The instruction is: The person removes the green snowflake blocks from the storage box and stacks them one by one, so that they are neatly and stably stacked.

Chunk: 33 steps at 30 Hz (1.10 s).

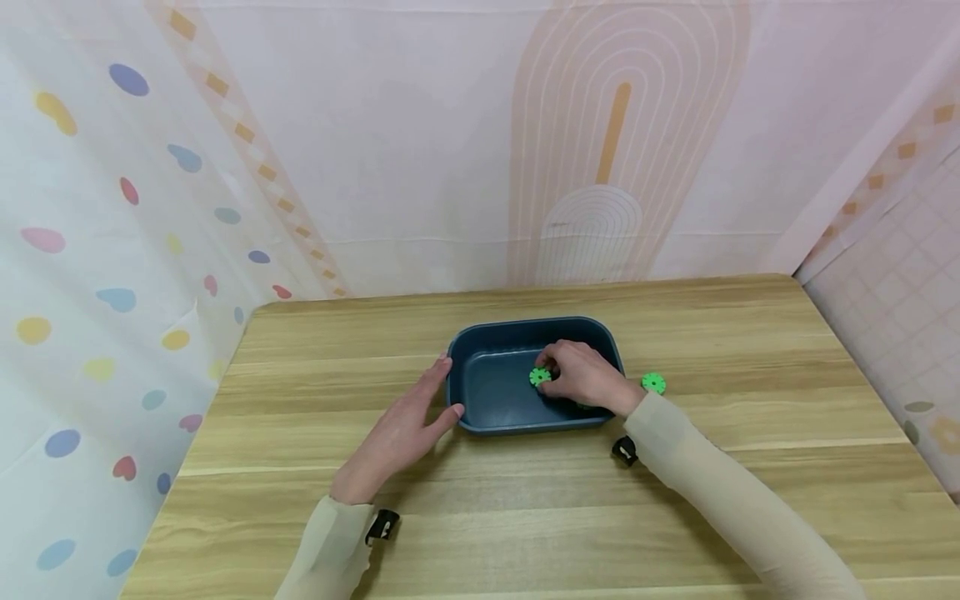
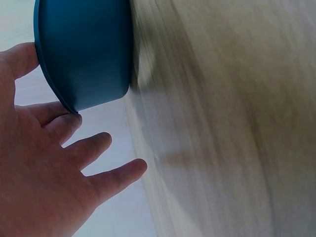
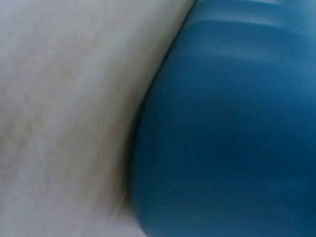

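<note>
A dark blue rectangular bin (image 1: 498, 429) sits on the wooden table. At its left end my left hand (image 1: 401, 433) rests spread, thumb and fingertips touching the rim. The left wrist view shows that hand (image 2: 47, 163) against the bin (image 2: 86, 54), its other fingers extended past the corner. Inside the bin my right hand (image 1: 588, 375) pinches a green notched disc (image 1: 539, 377) between thumb and fingers. Another bit of green shows beneath that hand, mostly hidden. The right wrist view holds only the bin's blurred outer wall (image 3: 227, 128) and table; the hand is out of sight there.
A second green notched disc (image 1: 654, 382) lies on the table (image 1: 750, 400) just right of the bin. Black wrist-worn devices (image 1: 383, 526) show near both sleeves. A patterned curtain (image 1: 420, 150) hangs behind the table and along its sides.
</note>
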Tool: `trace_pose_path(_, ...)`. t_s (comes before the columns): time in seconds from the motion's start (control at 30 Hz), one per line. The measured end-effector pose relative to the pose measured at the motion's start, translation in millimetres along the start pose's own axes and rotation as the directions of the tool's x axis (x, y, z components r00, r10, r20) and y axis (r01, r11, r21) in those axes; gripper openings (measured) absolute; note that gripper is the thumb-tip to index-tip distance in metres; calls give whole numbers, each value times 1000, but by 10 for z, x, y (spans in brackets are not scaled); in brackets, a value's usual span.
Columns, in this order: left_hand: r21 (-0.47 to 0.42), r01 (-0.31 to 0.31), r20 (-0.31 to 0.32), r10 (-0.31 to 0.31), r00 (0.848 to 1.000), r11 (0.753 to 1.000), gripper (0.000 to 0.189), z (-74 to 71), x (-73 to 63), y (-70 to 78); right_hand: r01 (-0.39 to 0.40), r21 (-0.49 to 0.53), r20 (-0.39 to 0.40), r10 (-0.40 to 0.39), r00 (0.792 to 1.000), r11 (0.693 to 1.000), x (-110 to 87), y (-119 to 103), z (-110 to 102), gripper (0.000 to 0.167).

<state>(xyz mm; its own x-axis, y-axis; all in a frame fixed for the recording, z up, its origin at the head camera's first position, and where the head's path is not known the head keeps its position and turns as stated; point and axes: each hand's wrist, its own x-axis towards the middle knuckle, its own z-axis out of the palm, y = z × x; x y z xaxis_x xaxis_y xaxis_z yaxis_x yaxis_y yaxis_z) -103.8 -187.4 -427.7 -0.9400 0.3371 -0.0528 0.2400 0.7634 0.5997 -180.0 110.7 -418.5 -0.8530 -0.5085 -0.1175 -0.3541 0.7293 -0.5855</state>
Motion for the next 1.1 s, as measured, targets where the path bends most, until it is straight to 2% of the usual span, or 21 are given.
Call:
trace_pose_path(0.43, -4, -3, -3, 3, 1000, 1000, 78, 10, 15, -9, 0, 23, -71, 1, 997, 1000, -74, -41, -67, 30)
trace_pose_path(1.1, -3, -10, -9, 10, 1000, 1000, 77, 3, 10, 3, 57, 36, -147, -51, 988, 998, -233, -57, -128, 28)
